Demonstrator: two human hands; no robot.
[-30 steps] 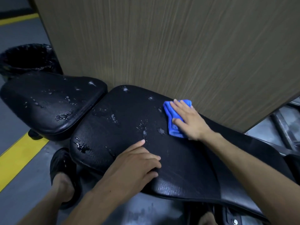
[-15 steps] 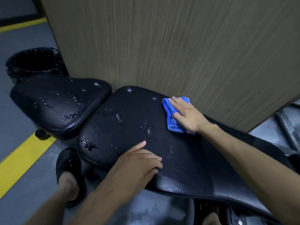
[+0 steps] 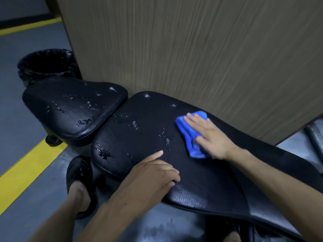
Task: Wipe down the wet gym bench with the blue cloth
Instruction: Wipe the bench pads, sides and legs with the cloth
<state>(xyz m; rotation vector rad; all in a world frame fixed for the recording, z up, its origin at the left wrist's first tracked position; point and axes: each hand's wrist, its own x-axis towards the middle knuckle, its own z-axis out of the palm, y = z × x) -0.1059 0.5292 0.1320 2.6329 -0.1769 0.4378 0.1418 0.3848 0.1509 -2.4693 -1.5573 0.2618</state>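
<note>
Blue cloth (image 3: 189, 132) sits bunched under flat, open right hand (image 3: 209, 135) on the bench surface (image 3: 148, 137). Left hand (image 3: 153, 173) rests loosely curled, holding nothing. Risk: bunched cloth smears droplets (image 3: 167, 142) left of it; seat pad (image 3: 73, 109) puddles get missed.

Two bench pads (image 3: 73, 109), one blue cloth (image 3: 187, 131) under the right hand (image 3: 209, 137), one bin (image 3: 45, 64) far beyond the left hand (image 3: 153, 175).
</note>
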